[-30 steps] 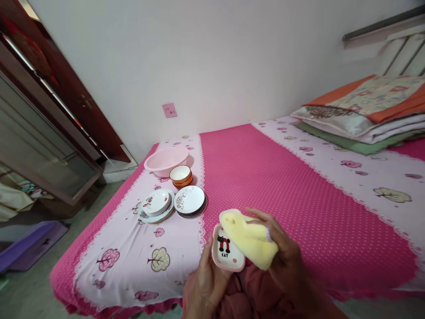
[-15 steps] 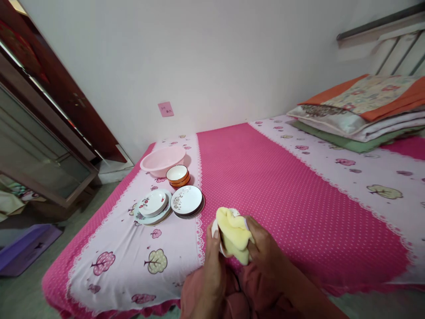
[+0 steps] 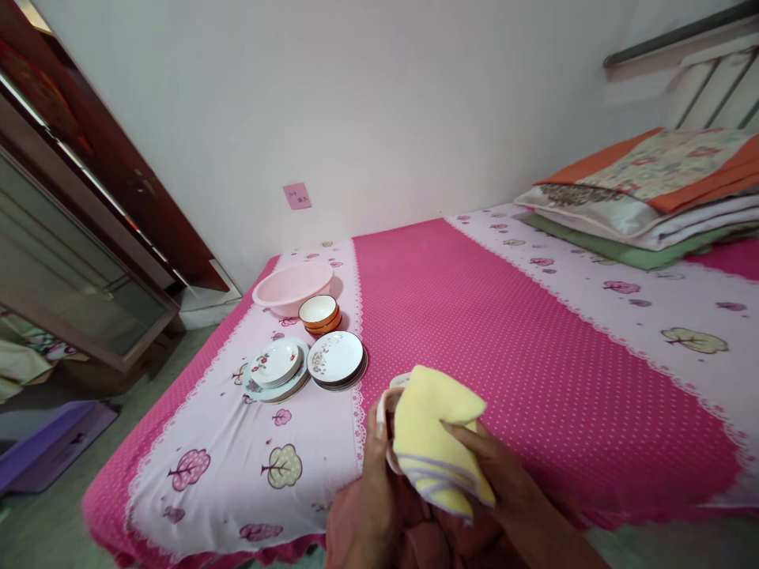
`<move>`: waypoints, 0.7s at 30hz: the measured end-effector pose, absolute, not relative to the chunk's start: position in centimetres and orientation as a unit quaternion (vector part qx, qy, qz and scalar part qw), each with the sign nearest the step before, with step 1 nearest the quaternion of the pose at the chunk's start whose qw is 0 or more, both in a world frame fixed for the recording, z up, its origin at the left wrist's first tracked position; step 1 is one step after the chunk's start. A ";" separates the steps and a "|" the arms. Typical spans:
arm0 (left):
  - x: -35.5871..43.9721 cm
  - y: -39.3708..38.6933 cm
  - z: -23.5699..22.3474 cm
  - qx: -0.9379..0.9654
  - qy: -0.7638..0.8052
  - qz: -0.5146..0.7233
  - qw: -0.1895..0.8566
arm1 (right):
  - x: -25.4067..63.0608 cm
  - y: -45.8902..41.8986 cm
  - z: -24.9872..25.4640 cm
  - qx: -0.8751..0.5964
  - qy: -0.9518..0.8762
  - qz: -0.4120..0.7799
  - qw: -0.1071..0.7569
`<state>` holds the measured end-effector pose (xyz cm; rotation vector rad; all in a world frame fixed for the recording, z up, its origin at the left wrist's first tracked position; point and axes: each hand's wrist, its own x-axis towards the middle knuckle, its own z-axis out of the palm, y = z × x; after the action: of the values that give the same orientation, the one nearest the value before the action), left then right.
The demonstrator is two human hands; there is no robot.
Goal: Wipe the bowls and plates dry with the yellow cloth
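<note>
Low in the view, close to my lap, my left hand [image 3: 376, 458] grips a small white vessel with a pinkish rim [image 3: 383, 407]. Most of it lies behind the cloth, so I cannot tell its exact kind. A yellow towel [image 3: 436, 427] with a grey-purple striped edge drapes over the vessel's right side. Pressed on that towel, my right hand [image 3: 483, 458] holds it from the right, thumb and fingers closed on the fabric. Left of my hands are a stack of white patterned plates [image 3: 335, 356] and a stack of floral plates [image 3: 274, 362].
Behind the plates stand stacked orange bowls with white insides [image 3: 319, 310] and a pink basin [image 3: 293, 286]. They rest on a bed with a pink patterned sheet [image 3: 427, 300]. Folded bedding [image 3: 646, 197] lies at the far right. A purple bin [image 3: 53, 442] is on the floor at left.
The yellow towel, bunched up before, is now spread wider, its striped edge showing. My right hand has shifted slightly right and down. My left hand still holds the vessel.
</note>
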<state>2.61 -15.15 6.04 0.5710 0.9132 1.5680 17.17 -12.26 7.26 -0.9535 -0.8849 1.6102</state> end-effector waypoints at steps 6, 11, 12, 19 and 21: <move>1.2 -14.5 5.0 0.128 0.365 0.696 0.605 | 22.8 -11.8 10.2 -0.504 -0.473 0.454 0.562; 1.2 -14.4 5.3 0.098 0.352 0.708 0.605 | 22.9 -11.6 10.5 -0.444 -0.734 0.149 0.491; 1.5 -14.4 5.5 0.103 0.350 0.700 0.614 | 22.3 -11.6 10.3 -0.412 -0.772 0.124 0.468; 1.1 -16.3 5.4 0.189 0.398 0.602 0.666 | 19.1 -12.1 8.6 -0.309 -0.895 0.071 0.315; -0.2 -17.2 5.1 0.199 0.408 0.596 0.662 | 18.8 -12.2 8.3 -0.304 -0.899 0.074 0.306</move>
<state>-0.23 -17.22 5.06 0.4501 0.9220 1.3484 18.85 -12.17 8.27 -0.8039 -2.3798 0.1951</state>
